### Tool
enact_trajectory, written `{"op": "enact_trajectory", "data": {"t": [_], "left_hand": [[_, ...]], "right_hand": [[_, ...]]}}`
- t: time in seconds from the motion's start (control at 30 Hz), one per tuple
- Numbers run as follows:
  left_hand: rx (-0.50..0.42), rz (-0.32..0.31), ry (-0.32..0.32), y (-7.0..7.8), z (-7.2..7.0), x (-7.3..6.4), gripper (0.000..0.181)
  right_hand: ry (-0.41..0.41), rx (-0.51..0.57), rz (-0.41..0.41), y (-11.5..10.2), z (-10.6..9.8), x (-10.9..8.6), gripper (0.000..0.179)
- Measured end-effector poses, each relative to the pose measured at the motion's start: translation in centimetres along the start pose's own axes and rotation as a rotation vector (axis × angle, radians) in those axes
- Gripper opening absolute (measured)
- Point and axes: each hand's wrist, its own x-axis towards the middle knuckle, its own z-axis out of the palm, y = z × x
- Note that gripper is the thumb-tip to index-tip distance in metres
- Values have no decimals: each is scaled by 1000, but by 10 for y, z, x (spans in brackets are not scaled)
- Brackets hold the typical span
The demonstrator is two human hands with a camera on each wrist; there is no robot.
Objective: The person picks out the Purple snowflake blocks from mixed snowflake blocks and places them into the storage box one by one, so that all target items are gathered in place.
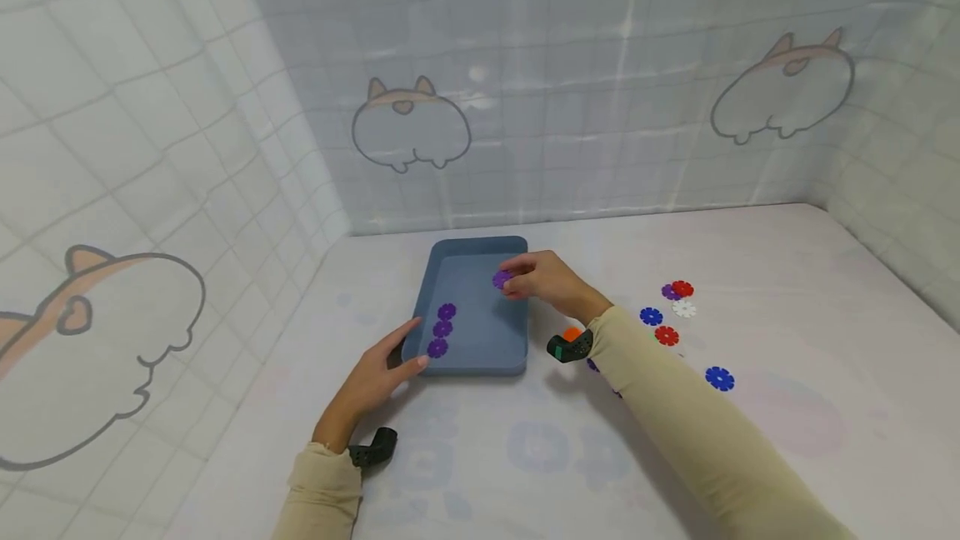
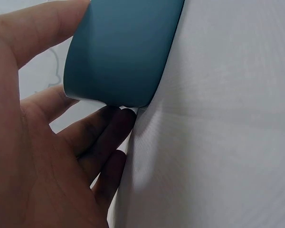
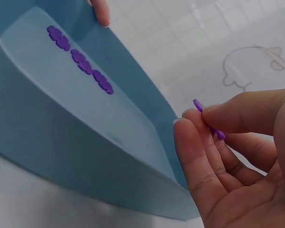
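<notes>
- Tray (image 1: 480, 340) is cut off in the left wrist view; just right of it, an orange disc (image 1: 572, 332) is partly hidden, and a dark disc (image 1: 593, 365) by the right sleeve (image 1: 697, 423) is hard to make out.
- Purple disc (image 1: 501, 279): thin, notched, pinched by the right hand (image 1: 553, 280), raised over the tray near its right edge.
- Left hand (image 1: 372, 373), fingers nearly straight, touches the near-left corner.
- Three purple pieces (image 1: 442, 329) line the left edge; tray floor spans from them to the right edge.
</notes>
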Motion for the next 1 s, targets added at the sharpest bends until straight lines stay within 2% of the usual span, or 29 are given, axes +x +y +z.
{"op": "enact_trajectory", "data": {"t": [0.4, 0.7, 1.0], "left_hand": [[-7, -10, 7, -4, 0, 0, 74], [-35, -33, -4, -3, 2, -2, 74], [-51, -40, -3, 1, 1, -2, 74]], "right_hand": [[-5, -36, 15, 2, 21, 22, 42], [0, -31, 68, 0, 32, 30, 41], [18, -105, 72, 0, 39, 38, 39]]}}
